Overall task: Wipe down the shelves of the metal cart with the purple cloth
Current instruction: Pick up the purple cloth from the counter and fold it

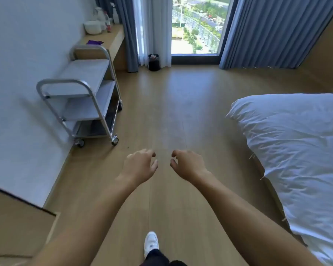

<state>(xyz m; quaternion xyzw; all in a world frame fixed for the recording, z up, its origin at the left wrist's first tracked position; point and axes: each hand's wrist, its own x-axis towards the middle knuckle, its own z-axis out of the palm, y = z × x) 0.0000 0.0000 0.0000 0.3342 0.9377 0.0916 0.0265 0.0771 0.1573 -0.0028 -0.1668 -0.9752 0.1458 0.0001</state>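
A metal cart with three grey shelves and small wheels stands against the left wall. Its top shelf is bare. The purple cloth lies on the wooden ledge just beyond the cart. My left hand and my right hand hang side by side over the floor in the middle of the view, well short of the cart. Both hold nothing, and their fingers are loosely curled.
A bed with a white duvet fills the right side. A black bin stands by the window between blue curtains. A white bowl and bottles sit at the ledge's far end. Wooden floor runs between cart and bed.
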